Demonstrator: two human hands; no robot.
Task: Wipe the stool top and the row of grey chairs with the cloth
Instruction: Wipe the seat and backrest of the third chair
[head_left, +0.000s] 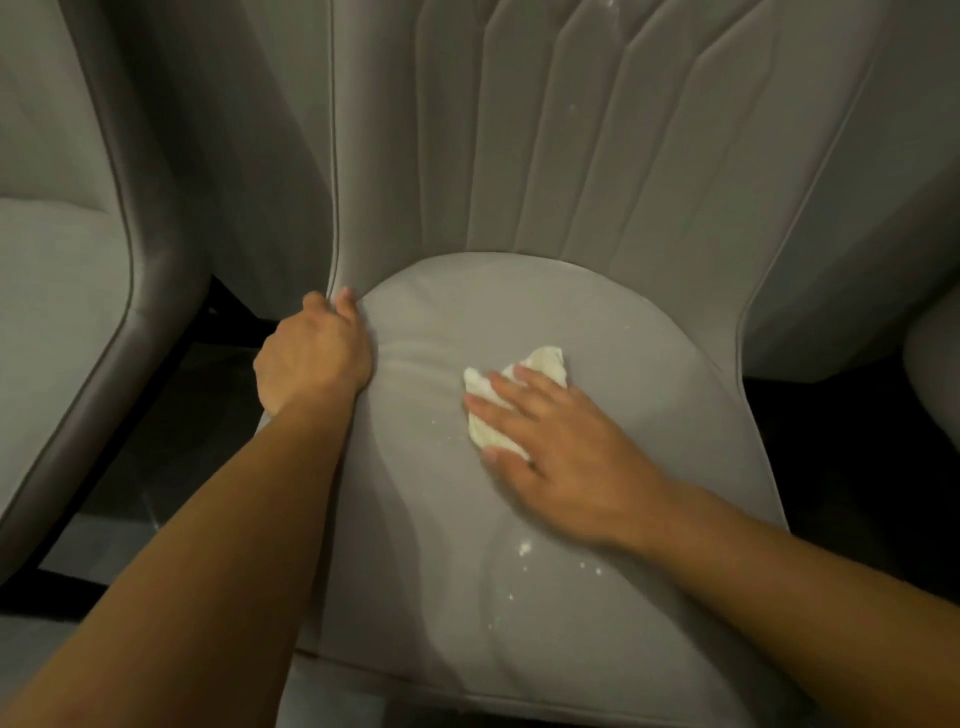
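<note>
A grey upholstered chair (623, 332) with a ribbed backrest fills the middle of the view. On its seat lies a crumpled white cloth (543, 366), and my right hand (561, 452) presses it flat with straight, spread fingers. My left hand (311, 353) grips the left edge of the chair where the seat meets the backrest, its fingers curled round the piping. White specks (524, 548) dot the seat near its front, below my right wrist. The stool is not in view.
A second grey chair (67, 291) stands close on the left, with a dark gap of floor (171, 447) between the two. Part of another grey seat (935, 364) shows at the right edge.
</note>
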